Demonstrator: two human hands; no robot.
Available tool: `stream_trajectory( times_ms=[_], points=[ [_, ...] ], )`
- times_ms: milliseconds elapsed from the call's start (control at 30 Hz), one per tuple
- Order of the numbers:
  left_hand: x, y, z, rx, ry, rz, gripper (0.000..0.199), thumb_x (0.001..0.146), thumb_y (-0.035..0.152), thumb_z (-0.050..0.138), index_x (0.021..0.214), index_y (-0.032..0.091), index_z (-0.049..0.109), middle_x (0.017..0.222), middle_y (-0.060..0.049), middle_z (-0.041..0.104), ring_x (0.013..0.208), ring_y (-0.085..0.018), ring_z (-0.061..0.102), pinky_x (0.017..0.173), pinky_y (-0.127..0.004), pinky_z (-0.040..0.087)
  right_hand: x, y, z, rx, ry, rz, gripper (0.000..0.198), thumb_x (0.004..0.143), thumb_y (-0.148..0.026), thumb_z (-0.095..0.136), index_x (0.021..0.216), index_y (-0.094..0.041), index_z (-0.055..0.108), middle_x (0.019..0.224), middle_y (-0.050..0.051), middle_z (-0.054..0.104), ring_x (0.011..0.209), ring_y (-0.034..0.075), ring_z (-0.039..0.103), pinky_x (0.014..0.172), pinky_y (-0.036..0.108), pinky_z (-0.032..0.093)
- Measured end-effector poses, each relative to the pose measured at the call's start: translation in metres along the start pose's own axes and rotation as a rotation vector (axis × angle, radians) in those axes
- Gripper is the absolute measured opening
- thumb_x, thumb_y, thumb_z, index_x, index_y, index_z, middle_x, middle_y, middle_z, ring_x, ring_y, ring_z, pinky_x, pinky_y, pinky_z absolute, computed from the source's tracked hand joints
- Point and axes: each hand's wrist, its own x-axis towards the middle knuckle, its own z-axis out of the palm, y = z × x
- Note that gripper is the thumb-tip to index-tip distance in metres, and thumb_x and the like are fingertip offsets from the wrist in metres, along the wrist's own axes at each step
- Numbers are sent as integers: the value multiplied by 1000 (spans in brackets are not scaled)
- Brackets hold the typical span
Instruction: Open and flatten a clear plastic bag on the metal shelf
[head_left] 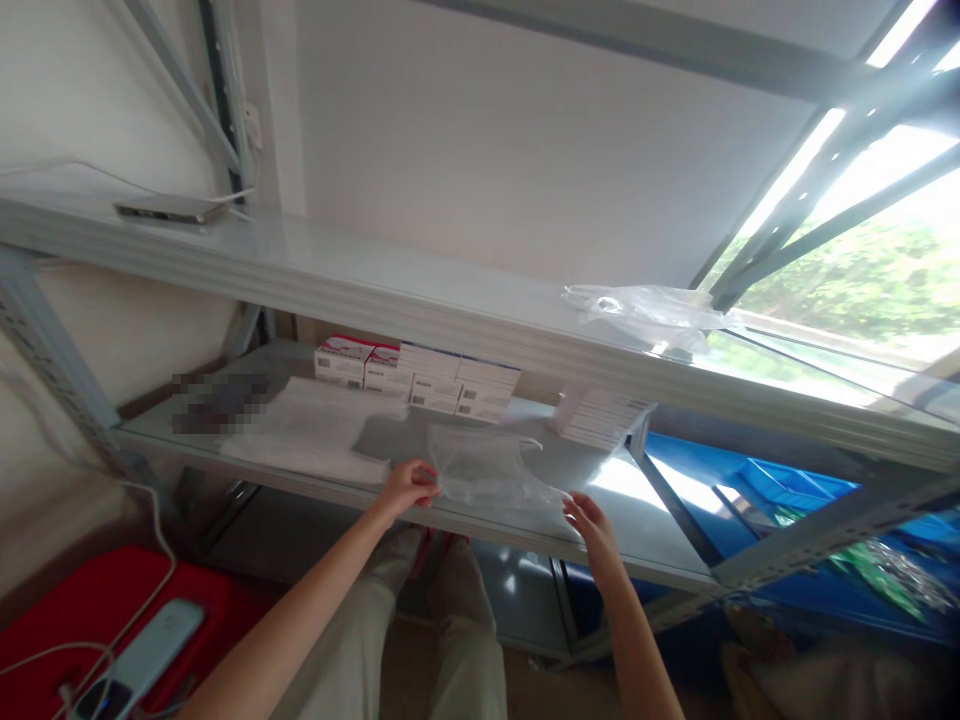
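A: Where the two hands are seen, what is gripped?

B: A thin, see-through plastic T-shirt bag (480, 475) is pinched at its near-left corner by the left hand (409, 487) and at one narrow handle by the right hand (591, 525); the hands are held apart.

A: And where is it spread?

B: Over the smooth grey metal shelf (652, 545), just right of a flat, milky stack of plastic bags (315, 435).

A: Behind that?

B: Small, square-edged cartons (435, 390) are lined up; above, crumpled clear plastic (641, 303) is borne by the upper shelf (420, 290).
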Motion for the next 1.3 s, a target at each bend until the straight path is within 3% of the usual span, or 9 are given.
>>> stream_trajectory(
  times_ms=[133, 433, 600, 767, 867, 967, 1100, 1200, 1300],
  points=[
    [-13, -7, 5, -18, -20, 7, 36, 59, 22, 70, 93, 12, 64, 60, 1, 63, 44, -9, 54, 45, -19, 45, 7, 7, -22, -123, 32, 19, 52, 44, -58, 75, 75, -18, 64, 70, 4, 64, 68, 21, 60, 61, 29, 45],
    [-25, -26, 26, -8, 138, 14, 38, 66, 50, 65, 77, 14, 56, 62, 1, 59, 45, -12, 57, 40, -23, 48, 1, 9, -37, -326, -22, -79, 51, 49, -63, 71, 73, -17, 66, 70, 6, 67, 72, 25, 63, 58, 30, 44],
    [-25, -25, 36, 98, 178, 162, 41, 61, 42, 72, 88, 16, 54, 54, 5, 55, 38, -11, 54, 36, -19, 40, 1, 9, -39, -366, -91, -83, 49, 55, -59, 68, 81, -17, 68, 72, 7, 69, 71, 24, 64, 62, 31, 46],
    [-28, -25, 33, -135, 215, 57, 43, 51, 34, 78, 82, 15, 55, 56, 5, 55, 43, -11, 56, 43, -21, 48, 2, 10, -46, -445, -62, -129, 41, 51, -58, 69, 65, -19, 66, 69, 6, 67, 67, 24, 61, 63, 34, 46],
    [-33, -30, 30, -253, 262, 36, 44, 47, 34, 80, 79, 14, 56, 56, 5, 56, 49, -12, 58, 49, -25, 53, 2, 4, -57, -442, -185, -77, 37, 50, -54, 72, 64, -20, 67, 68, 6, 66, 68, 25, 60, 63, 36, 47],
    [-38, -33, 30, -317, 286, 30, 44, 45, 33, 81, 76, 14, 57, 60, 4, 57, 52, -12, 58, 52, -27, 55, 9, -17, -59, -422, -336, -35, 40, 47, -45, 78, 79, -22, 71, 87, 7, 69, 79, 27, 62, 68, 37, 49],
    [-45, -33, 37, -348, 311, 20, 42, 42, 29, 81, 73, 14, 57, 62, 4, 56, 49, -10, 56, 50, -27, 55, 28, -60, 2, -415, -355, -270, 43, 54, -41, 75, 94, -26, 69, 107, 8, 66, 101, 28, 58, 86, 40, 45],
    [-49, -34, 43, -347, 349, 23, 40, 41, 26, 80, 72, 14, 57, 61, 6, 54, 47, -9, 54, 47, -27, 54, 40, -77, 97, -464, -427, -437, 33, 71, -45, 62, 98, -25, 67, 107, 7, 65, 109, 27, 53, 92, 41, 39],
    [-52, -39, 47, -352, 403, 26, 40, 41, 24, 81, 73, 14, 58, 63, 6, 52, 47, -9, 54, 47, -28, 55, 43, -71, 186, -588, -537, -426, 35, 61, -36, 76, 93, -23, 68, 104, 6, 67, 106, 28, 54, 93, 41, 35]
  ],
)
